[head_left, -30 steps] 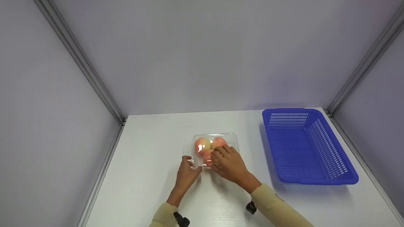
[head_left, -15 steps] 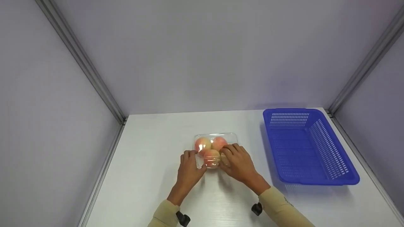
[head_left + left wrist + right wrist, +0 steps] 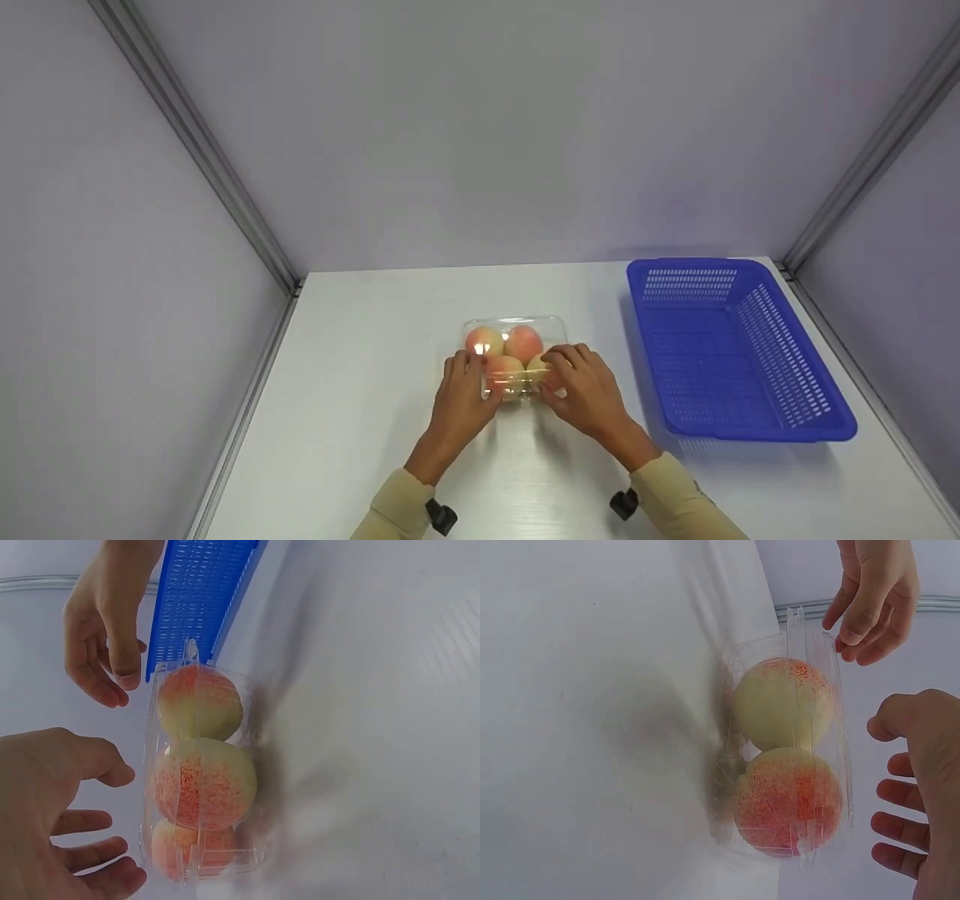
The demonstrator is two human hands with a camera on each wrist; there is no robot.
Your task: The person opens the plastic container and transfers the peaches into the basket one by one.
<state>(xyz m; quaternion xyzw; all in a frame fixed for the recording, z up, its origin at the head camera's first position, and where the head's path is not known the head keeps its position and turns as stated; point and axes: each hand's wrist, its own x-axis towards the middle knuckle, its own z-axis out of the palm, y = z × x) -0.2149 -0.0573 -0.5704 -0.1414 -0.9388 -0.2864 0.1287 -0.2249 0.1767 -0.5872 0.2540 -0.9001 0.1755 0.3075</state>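
Note:
A closed, clear plastic clamshell box [image 3: 515, 322] holds several red-and-yellow peaches [image 3: 523, 342] and sits on the white table. My left hand [image 3: 461, 401] hovers at its front left corner, fingers loosely bent. On the other side, my right hand [image 3: 591, 394] is over the front right corner, its fingers relaxed. The left wrist view shows a gap between the left hand [image 3: 45, 802] and the box lid, with a peach [image 3: 204, 784] behind the plastic. In the right wrist view the right hand [image 3: 941, 772] is likewise apart from the lid, nothing in its fingers.
A blue perforated plastic basket [image 3: 754, 433] stands on the right of the white table [image 3: 360, 337]. Pale walls [image 3: 480, 150] with metal corner rails enclose the back and both sides. Black wrist cameras [image 3: 442, 517] are strapped below both hands.
My right hand has moved right across the box, uncovering the front peaches. My left hand has shifted right and slightly forward to the front left corner. The box stays about where it was.

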